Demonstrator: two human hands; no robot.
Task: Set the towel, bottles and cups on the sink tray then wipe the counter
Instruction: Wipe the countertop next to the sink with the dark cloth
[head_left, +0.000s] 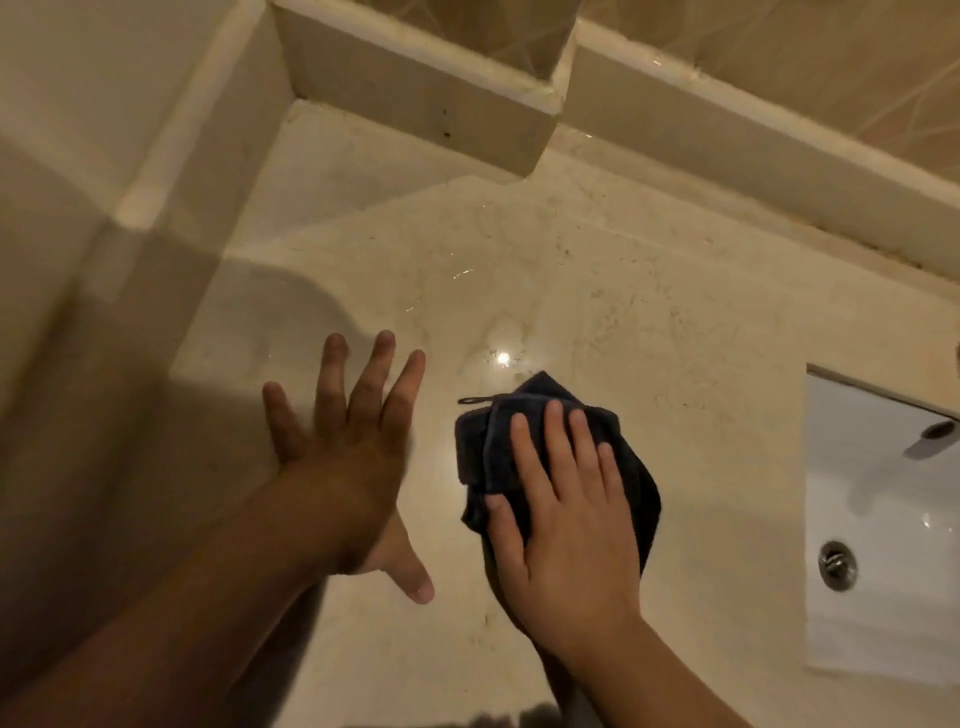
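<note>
**Operator:** State the position of the work item.

**Technician:** The dark blue-grey folded cloth (558, 457) lies flat on the cream marble table (649, 322), lower centre of the frame. The right hand (566, 525) rests on top of it, fingers (558, 441) extended and pressing down, not curled around it. The left hand (353, 452), at lower left, is spread wide with nothing in it; whether it touches the surface cannot be determined.

**Operator:** Handling properties?

**Technician:** Judged soft, light and limp. It will bunch under sideways force, so apply a flat palm over the folded centre. A small hanging loop (475, 399) projects at its upper left edge and is unsuitable as a hold for wiping.

**Operator:** Surroundings and obstructions?

**Technician:** The white ceramic sink basin (883, 519) with its metal drain (837, 565) occupies the right edge, well apart from the cloth. A raised cream stone ledge (415, 98) bounds the table along the top of the frame. Wet streaks and a light reflection show just above the cloth. No bottles, cups or tray are visible. The ledge corner at upper left is likely the only limit on stroke travel.
</note>
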